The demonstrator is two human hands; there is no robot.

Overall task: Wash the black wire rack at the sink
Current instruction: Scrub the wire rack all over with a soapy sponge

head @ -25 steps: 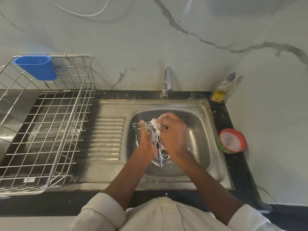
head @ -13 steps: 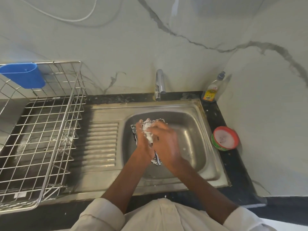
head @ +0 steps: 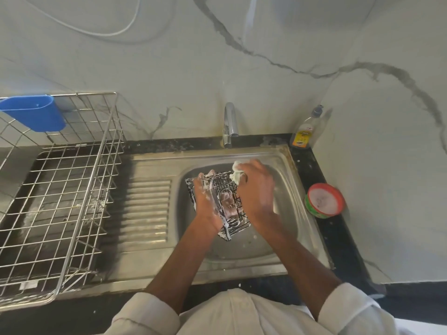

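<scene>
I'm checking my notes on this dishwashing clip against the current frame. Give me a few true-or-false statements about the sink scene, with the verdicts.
1. The left hand holds the soapy black rack over the sink. True.
2. The right hand is empty. False: it grips a sudsy white scrubber at the rack's far end.
3. Water runs from the tap. False: no stream is visible.
4. A blue cup hangs on the drying basket left of the sink. True.
5. The red-rimmed tub sits inside the sink. False: it is on the counter to the right.
</scene>
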